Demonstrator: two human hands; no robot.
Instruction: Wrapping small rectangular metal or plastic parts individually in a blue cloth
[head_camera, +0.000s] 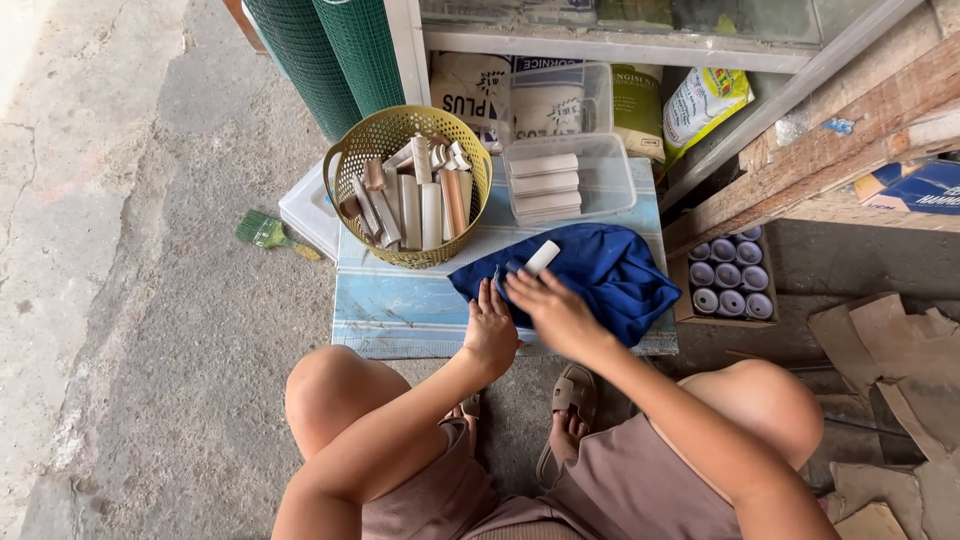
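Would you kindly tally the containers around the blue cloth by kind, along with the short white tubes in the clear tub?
Yellow woven basket: 1
Clear plastic tub: 1
Cardboard box of cans: 1
Short white tubes in the clear tub: 4
Total: 7

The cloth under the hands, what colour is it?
The cloth is dark blue, seen in the head view, spread on the low table.

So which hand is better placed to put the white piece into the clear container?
Probably the right hand: it already holds the white piece and is nearer the clear container. The left hand rests on the blue cloth.
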